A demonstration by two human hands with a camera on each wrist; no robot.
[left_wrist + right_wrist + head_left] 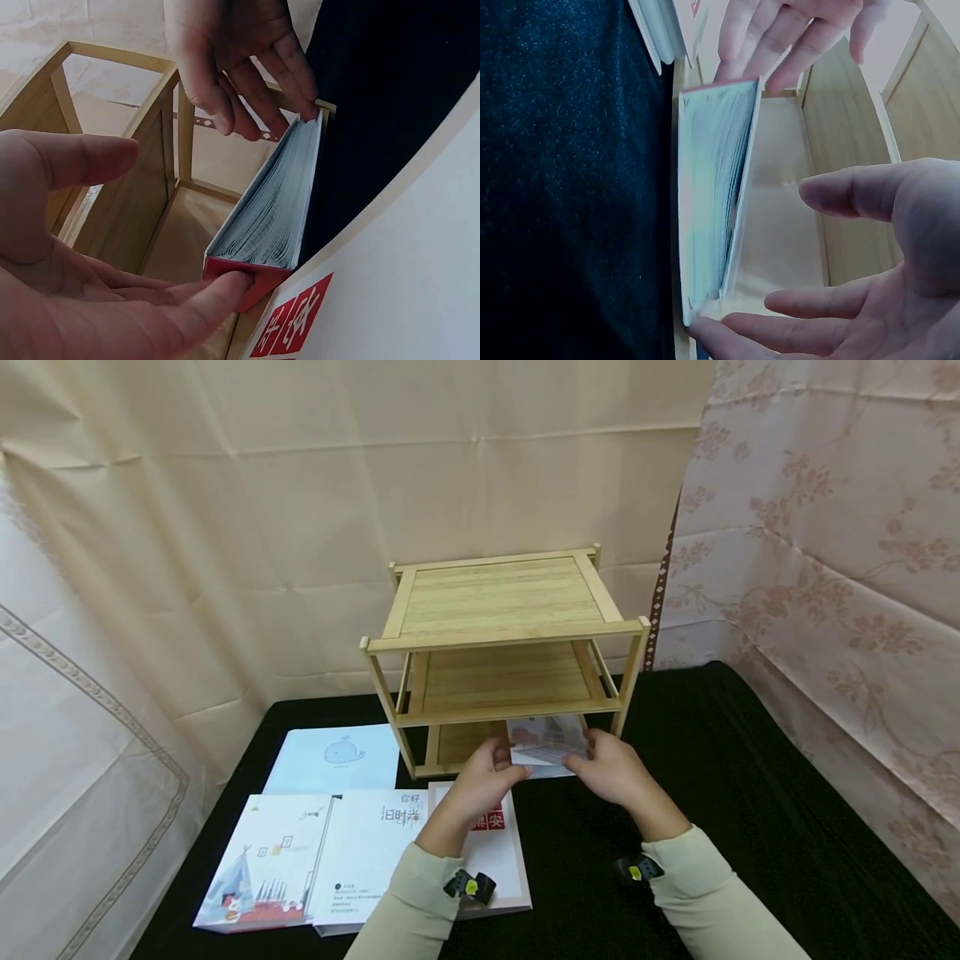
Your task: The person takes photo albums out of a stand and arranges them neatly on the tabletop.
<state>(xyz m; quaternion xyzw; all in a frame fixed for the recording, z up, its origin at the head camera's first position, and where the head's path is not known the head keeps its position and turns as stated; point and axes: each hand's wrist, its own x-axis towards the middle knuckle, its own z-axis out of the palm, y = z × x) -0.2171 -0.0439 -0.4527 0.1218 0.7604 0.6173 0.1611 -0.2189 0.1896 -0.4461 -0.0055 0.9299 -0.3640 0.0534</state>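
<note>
A thick book or album [551, 745] with a pale illustrated cover lies at the front right of a wooden rack's bottom shelf [459, 745], partly under the middle shelf. Its white page edges and red spine [251, 274] show in the left wrist view. My left hand [486, 783] is at the left side, its extended fingers touching the spine end and its thumb standing clear. At the opposite side is my right hand [617, 770], fingertips against the book's edge and fingers mostly straight. The right thumb [855, 193] stands apart from the cover in the right wrist view.
The three-tier rack [510, 597] stands at the back. Left of it lie a light blue whale book [337, 760], a white tent-picture book [262, 860] and a white book [363, 852]. A book with a red label [504, 852] lies partly under my left forearm. Curtains surround the black-covered table.
</note>
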